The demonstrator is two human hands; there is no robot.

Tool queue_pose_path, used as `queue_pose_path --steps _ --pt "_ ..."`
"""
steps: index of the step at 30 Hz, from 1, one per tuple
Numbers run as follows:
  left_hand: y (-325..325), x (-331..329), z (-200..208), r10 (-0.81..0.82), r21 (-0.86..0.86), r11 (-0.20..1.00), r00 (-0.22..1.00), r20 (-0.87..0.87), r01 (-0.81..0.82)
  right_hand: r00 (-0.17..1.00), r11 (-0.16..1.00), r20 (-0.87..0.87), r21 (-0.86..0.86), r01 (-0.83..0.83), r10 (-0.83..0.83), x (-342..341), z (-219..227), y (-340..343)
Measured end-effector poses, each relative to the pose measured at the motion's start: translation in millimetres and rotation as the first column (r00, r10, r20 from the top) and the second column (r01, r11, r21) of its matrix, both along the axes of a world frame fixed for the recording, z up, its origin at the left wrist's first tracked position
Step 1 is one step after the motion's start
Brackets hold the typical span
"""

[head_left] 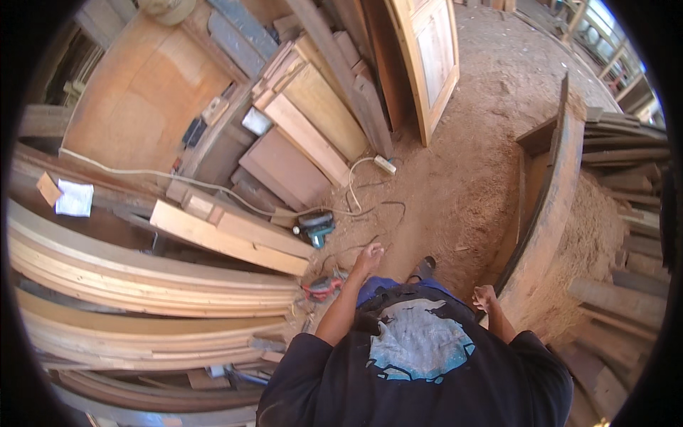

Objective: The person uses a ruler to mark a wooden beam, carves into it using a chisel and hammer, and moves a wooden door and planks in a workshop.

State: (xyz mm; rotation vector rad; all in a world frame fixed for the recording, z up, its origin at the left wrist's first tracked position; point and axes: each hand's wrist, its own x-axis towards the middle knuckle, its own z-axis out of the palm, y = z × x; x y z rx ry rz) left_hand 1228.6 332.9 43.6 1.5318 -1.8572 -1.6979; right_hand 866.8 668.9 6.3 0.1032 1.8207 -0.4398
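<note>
My left hand [370, 257] hangs in front of me over the dusty floor, its fingers loosely curled and nothing visible in them. Nearest to it are a red power tool [324, 286] and a teal power tool [316, 231], both lying low on its left. At my right side, my right hand [485, 297] is also loosely curled, with no object showing in it. It is close to the lower end of a long board [558, 192] set on edge, but whether it touches the board I cannot tell. My dark shirt hides part of the ground below.
A panelled wooden door [430, 71] stands ahead. Stacked planks [156, 285] fill the left, with more timber [626, 299] and sawdust [583, 256] on the right. A white cable [242, 198] runs to a power strip [385, 166] on the floor [455, 171].
</note>
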Motion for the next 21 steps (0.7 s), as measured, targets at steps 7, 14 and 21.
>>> queue_pose_path --steps 7,14,21 --pt "103.3 72.5 -51.2 0.183 0.117 0.967 0.936 0.301 -0.227 0.819 0.810 -0.056 -0.120 -0.574 0.572 -37.5 -15.4 -86.0" --pt "240.3 214.8 -92.4 0.685 0.301 0.530 0.610 0.398 -0.793 0.096 -0.019 -0.269 -0.394 -0.919 0.959 10.6 -49.7 -234.5" --pt "286.8 205.8 -73.0 0.663 0.009 0.627 0.540 0.519 -0.779 -0.198 -0.266 -0.312 -0.192 -0.945 0.929 108.0 -67.9 -359.3"
